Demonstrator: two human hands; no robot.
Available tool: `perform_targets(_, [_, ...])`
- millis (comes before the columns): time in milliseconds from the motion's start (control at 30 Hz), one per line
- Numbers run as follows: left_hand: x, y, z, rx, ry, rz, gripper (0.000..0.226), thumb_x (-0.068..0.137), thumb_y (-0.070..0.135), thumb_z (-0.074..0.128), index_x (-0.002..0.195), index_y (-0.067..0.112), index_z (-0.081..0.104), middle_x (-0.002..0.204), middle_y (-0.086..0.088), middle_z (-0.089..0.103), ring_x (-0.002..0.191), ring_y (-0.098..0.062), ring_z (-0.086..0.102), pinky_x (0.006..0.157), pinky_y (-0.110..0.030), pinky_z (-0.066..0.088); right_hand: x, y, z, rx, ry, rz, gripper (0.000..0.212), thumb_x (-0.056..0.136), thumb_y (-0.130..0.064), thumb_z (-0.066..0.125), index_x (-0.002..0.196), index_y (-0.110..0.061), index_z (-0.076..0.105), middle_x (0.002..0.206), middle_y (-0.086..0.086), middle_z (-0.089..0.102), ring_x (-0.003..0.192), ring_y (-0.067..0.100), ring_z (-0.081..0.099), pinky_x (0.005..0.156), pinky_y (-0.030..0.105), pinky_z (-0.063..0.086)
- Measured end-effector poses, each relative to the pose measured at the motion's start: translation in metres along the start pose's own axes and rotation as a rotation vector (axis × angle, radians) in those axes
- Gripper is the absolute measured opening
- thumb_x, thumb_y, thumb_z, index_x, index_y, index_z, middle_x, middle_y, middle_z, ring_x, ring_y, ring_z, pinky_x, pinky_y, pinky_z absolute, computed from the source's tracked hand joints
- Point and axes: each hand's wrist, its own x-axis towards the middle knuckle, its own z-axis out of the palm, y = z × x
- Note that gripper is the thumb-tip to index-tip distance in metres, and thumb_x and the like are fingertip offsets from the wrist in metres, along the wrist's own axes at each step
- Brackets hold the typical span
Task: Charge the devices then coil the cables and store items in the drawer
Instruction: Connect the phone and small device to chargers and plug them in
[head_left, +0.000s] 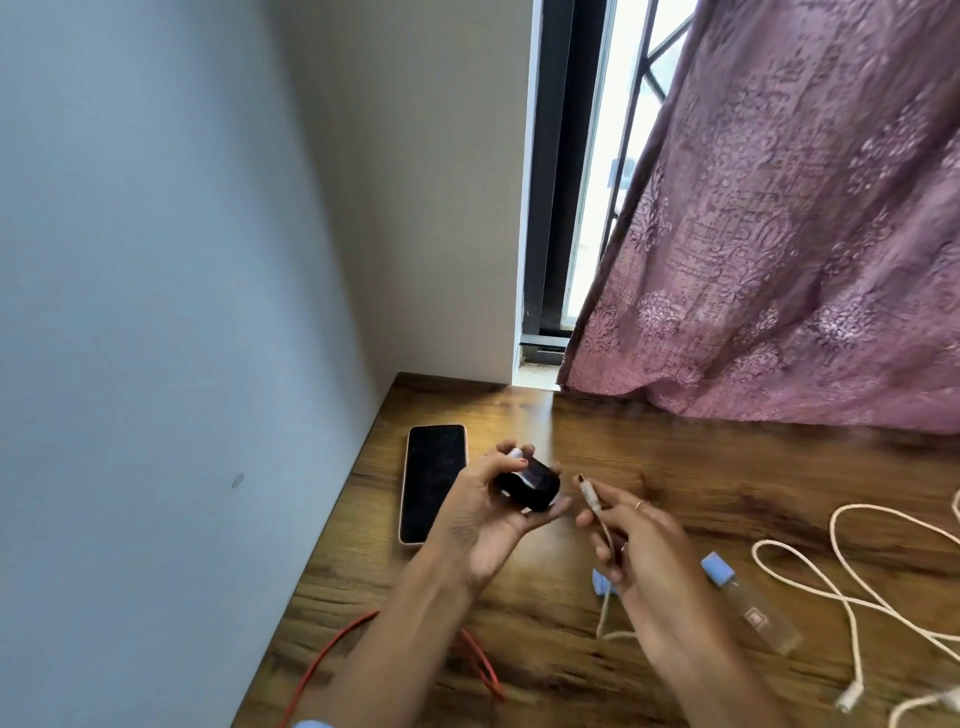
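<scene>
My left hand (483, 512) grips a small black earbud case (527, 483) above the wooden table (727, 467). My right hand (636, 540) pinches the plug end of a white cable (592, 501), its tip pointing at the case from a short gap to the right. A black-screened phone (434, 480) in a pale case lies flat on the table just left of the case. More white cable (852, 587) lies in loose loops at the right. A red cable (332, 652) runs under my left forearm.
A clear bottle with a blue cap (748, 605) lies on the table under my right hand. A small blue object (601, 581) sits by the wrist. A pink curtain (779, 234) hangs over the table's back edge. Walls close the left side.
</scene>
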Motion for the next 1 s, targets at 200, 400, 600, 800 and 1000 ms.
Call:
perform_targets(200, [-0.032, -0.015, 0.028, -0.341, 0.021, 0.081, 0.028, 0.094, 0.028, 0.050, 0.087, 0.002, 0.059, 0.076, -0.018, 0.069, 0.077, -0.035, 0.069, 0.096, -0.048, 0.044, -0.057, 0.002, 0.019, -0.023, -0.065, -0.251, 0.015, 0.088, -0.020, 0.063, 0.088, -0.025, 0.077, 0.059, -0.004, 0.057, 0.045, 0.003, 0.036, 0.040, 0.011, 0.029])
perform_targets(400, [-0.059, -0.025, 0.043, -0.257, 0.028, 0.097, 0.038, 0.096, 0.037, 0.044, 0.091, 0.006, 0.066, 0.094, -0.018, 0.072, 0.085, -0.040, 0.069, 0.085, -0.043, 0.054, -0.087, 0.010, 0.019, -0.087, -0.002, -0.447, 0.015, 0.083, -0.017, 0.069, 0.086, -0.031, 0.075, 0.068, -0.003, 0.071, 0.055, 0.003, 0.060, 0.052, 0.013, 0.045])
perform_targets(600, [-0.084, -0.034, 0.054, -0.198, -0.085, 0.270, 0.025, 0.090, 0.027, 0.049, 0.087, 0.011, 0.068, 0.095, -0.011, 0.071, 0.085, -0.032, 0.069, 0.096, -0.045, 0.044, -0.107, 0.010, 0.015, -0.109, 0.065, -0.566, 0.017, 0.081, -0.017, 0.071, 0.086, -0.033, 0.073, 0.071, -0.003, 0.073, 0.059, 0.004, 0.064, 0.054, 0.014, 0.049])
perform_targets(800, [-0.101, -0.039, 0.060, -0.143, -0.283, 0.361, 0.020, 0.080, 0.015, 0.055, 0.099, 0.011, 0.061, 0.096, -0.011, 0.067, 0.086, -0.026, 0.067, 0.101, -0.047, 0.040, -0.121, 0.011, 0.015, -0.078, 0.120, -0.651, 0.014, 0.074, -0.031, 0.069, 0.086, -0.037, 0.072, 0.076, -0.004, 0.073, 0.067, 0.009, 0.068, 0.061, 0.021, 0.055])
perform_targets(1000, [-0.108, -0.043, 0.064, -0.156, -0.261, 0.369, 0.026, 0.079, 0.007, 0.050, 0.104, 0.011, 0.055, 0.089, -0.007, 0.069, 0.084, -0.024, 0.069, 0.099, -0.049, 0.042, -0.125, 0.012, 0.011, -0.103, 0.100, -0.675, 0.022, 0.080, -0.018, 0.070, 0.085, -0.039, 0.071, 0.076, -0.002, 0.073, 0.068, 0.010, 0.067, 0.060, 0.023, 0.054])
